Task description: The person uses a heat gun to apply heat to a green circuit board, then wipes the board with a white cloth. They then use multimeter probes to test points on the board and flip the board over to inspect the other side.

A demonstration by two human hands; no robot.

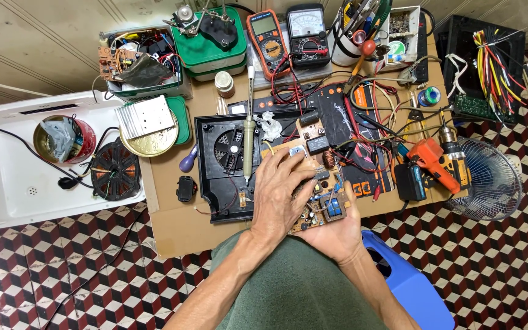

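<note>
The circuit board [313, 195] lay half over the black appliance base [215, 183] on the worktop [172, 226], cradled from beneath by the right hand [337, 235], its fingers curled around the near edge. The left hand [282, 195] pressed flat on top, fingers spread. Stiff, light and fragile, the board looked best gripped by its bare edges. A soldering iron [249, 131] rested just beyond the left hand.

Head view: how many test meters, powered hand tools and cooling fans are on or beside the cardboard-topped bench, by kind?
Test meters: 2, an orange-cased digital multimeter and a black analogue dial meter.
Powered hand tools: 2, an orange cordless drill and a grey-handled soldering iron.
Fans: 2, a black chassis fan and a wire-caged desk fan.
Total: 6.
</note>
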